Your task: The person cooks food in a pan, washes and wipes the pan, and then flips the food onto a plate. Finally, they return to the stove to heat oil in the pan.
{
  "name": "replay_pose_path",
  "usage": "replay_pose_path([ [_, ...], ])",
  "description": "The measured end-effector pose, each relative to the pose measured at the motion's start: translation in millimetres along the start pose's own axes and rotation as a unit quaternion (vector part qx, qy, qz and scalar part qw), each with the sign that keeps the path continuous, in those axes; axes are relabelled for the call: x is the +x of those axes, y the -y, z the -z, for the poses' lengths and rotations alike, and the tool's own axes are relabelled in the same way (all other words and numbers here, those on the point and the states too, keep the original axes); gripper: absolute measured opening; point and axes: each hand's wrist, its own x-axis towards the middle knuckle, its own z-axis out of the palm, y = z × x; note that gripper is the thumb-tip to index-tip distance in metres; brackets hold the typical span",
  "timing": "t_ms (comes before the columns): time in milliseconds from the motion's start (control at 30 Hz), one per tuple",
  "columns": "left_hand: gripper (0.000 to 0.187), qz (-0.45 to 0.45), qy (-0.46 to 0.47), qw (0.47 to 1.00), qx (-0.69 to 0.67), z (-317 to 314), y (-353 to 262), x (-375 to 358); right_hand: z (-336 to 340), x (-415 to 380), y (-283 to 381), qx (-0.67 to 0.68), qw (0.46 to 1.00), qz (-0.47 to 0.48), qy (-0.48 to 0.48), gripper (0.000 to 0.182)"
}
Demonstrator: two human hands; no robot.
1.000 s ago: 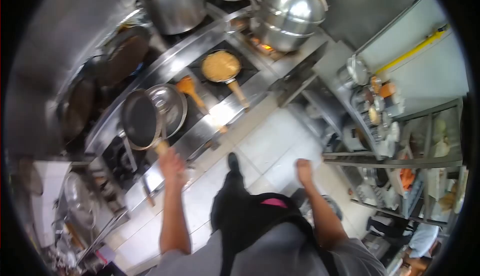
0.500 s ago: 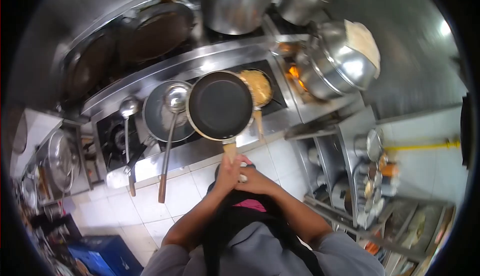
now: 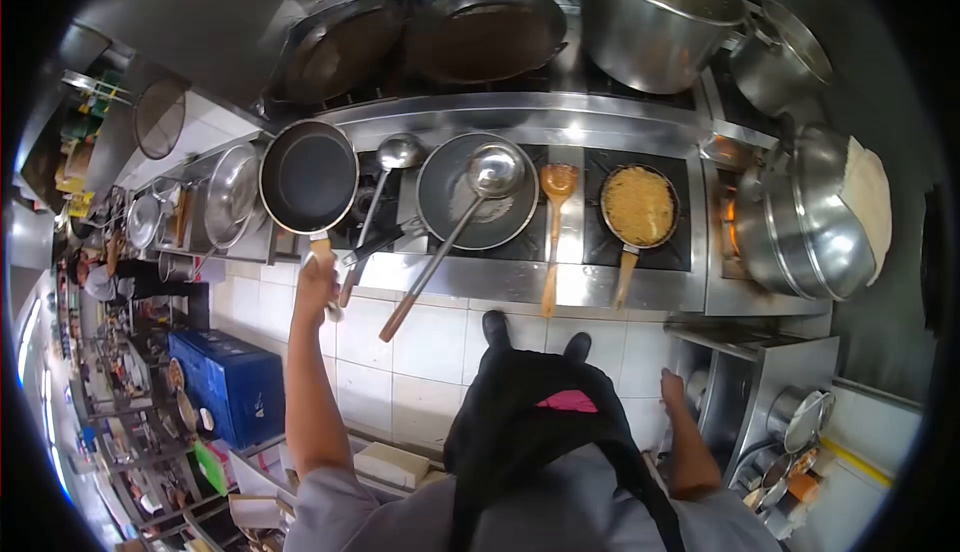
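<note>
Gripping a frying pan (image 3: 309, 174) by its handle (image 3: 321, 251) with the left hand (image 3: 317, 288), left of the wok (image 3: 433, 197). Hanging the right hand (image 3: 673, 390) well right of the wok, unable to tell whether clenched or released.

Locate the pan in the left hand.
In the head view, the pan is left of centre, held by its handle in the left hand, just left of the nearer ladle.

Left arm (image 3: 312, 382) extended forward, fingers (image 3: 317, 280) curled; right arm (image 3: 690, 447) hangs.
</note>
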Motion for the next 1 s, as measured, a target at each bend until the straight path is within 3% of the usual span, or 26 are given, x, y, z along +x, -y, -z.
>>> replay_pose_path([
  [33, 0.048, 0.03, -0.064, 0.996, 0.057, 20, 28, 29, -1, 11, -17, 0.008, 0.999, -0.029, 0.027, 0.047],
  [67, 0.048, 0.029, -0.069, 0.995, 0.058, 34, 68, 63, 6, -6, -9, 0.016, 0.996, -0.052, 0.065, 0.043],
  [133, 0.067, 0.021, -0.154, 0.939, 0.306, 55, 129, 124, 4, -2, -22, -0.005, 0.99, -0.081, 0.118, 0.043],
  [167, 0.077, 0.043, -0.113, 0.954, 0.273, 52, 124, 128, 1, 2, -29, -0.034, 0.987, -0.056, 0.143, 0.035],
  [200, 0.076, 0.038, -0.113, 0.951, 0.286, 48, 135, 142, -4, -13, -17, -0.037, 0.99, -0.049, 0.125, 0.018],
  [233, 0.075, 0.033, -0.112, 0.947, 0.298, 41, 151, 157, -7, 64, -110, -0.238, 0.896, 0.308, 0.214, 0.025],
  [267, 0.074, 0.037, -0.096, 0.954, 0.281, 34, 169, 173, 13, 32, -92, -0.235, 0.898, 0.305, 0.212, 0.025],
  [300, 0.073, 0.042, -0.08, 0.961, 0.263, 26, 187, 189, -9, -20, -25, -0.098, 0.945, 0.097, 0.298, 0.028],
  [367, 0.07, 0.042, -0.07, 0.976, 0.201, 8, 220, 214, -20, -99, 49, -0.049, 0.951, 0.052, 0.3, 0.025],
  [400, 0.068, 0.025, -0.065, 0.983, 0.168, -1, 202, 201, -30, -126, 77, -0.002, 0.953, 0.01, 0.302, 0.022],
  [433, 0.068, -0.009, -0.055, 0.979, 0.197, -5, 208, 205, -41, -142, 97, -0.007, 0.954, 0.007, 0.3, 0.022],
  [500, 0.069, 0.02, 0.0, 0.982, 0.185, -4, 225, 211, -60, -169, 132, 0.021, 0.931, 0.131, 0.34, 0.019],
  [567, 0.062, 0.015, 0.071, 0.984, 0.162, 19, 281, 235, -83, -203, 189, -0.078, 0.929, 0.226, 0.283, 0.014],
  [600, 0.06, -0.012, 0.111, 0.981, 0.16, 22, 309, 249, -92, -211, 209, -0.097, 0.923, 0.244, 0.281, 0.025],
  [633, 0.054, -0.023, 0.053, 0.949, 0.311, 34, 255, 223, -99, -242, 252, -0.114, 0.902, 0.334, 0.249, 0.025],
  [667, 0.045, -0.079, -0.055, 0.924, 0.369, 44, 248, 210, -108, -259, 281, -0.043, 0.914, 0.291, 0.279, 0.021],
  [700, 0.038, -0.269, -0.062, 0.923, 0.267, 61, 239, 217, -121, -270, 299, 0.013, 0.903, 0.33, 0.275, 0.02],
  [733, 0.032, -0.174, -0.028, 0.976, 0.129, 51, 98, 143, -133, -282, 319, 0.077, 0.893, 0.339, 0.287, 0.022],
  [767, 0.032, -0.194, 0.042, 0.98, 0.032, 43, 34, 96, -144, -304, 347, 0.147, 0.879, 0.356, 0.283, 0.026],
  [800, 0.041, -0.306, 0.151, 0.94, -0.012, 38, 24, 76, -164, -320, 365, 0.194, 0.872, 0.371, 0.254, 0.03],
  [833, 0.057, -0.361, 0.232, 0.9, -0.081, 17, -13, 31, -177, -334, 384, 0.198, 0.867, 0.362, 0.28, 0.032],
  [867, 0.067, -0.433, 0.246, 0.867, -0.012, -4, -60, -11, -189, -351, 399, 0.187, 0.861, 0.362, 0.303, 0.034],
  [900, 0.067, -0.434, 0.248, 0.866, -0.014, -13, -59, -25, -208, -356, 406, 0.135, 0.849, 0.393, 0.326, 0.028],
  [933, 0.061, -0.454, 0.236, 0.858, 0.038, -22, -52, -32, -219, -370, 412, 0.271, 0.778, 0.343, 0.451, 0.027],
  [967, 0.054, -0.473, 0.22, 0.848, 0.09, -30, -41, -33, -217, -370, 412, 0.27, 0.777, 0.344, 0.452, 0.027],
  [1000, 0.046, -0.425, 0.128, 0.896, 0.034, -24, 16, -7, -212, -366, 411, 0.218, 0.778, 0.387, 0.444, 0.029],
])
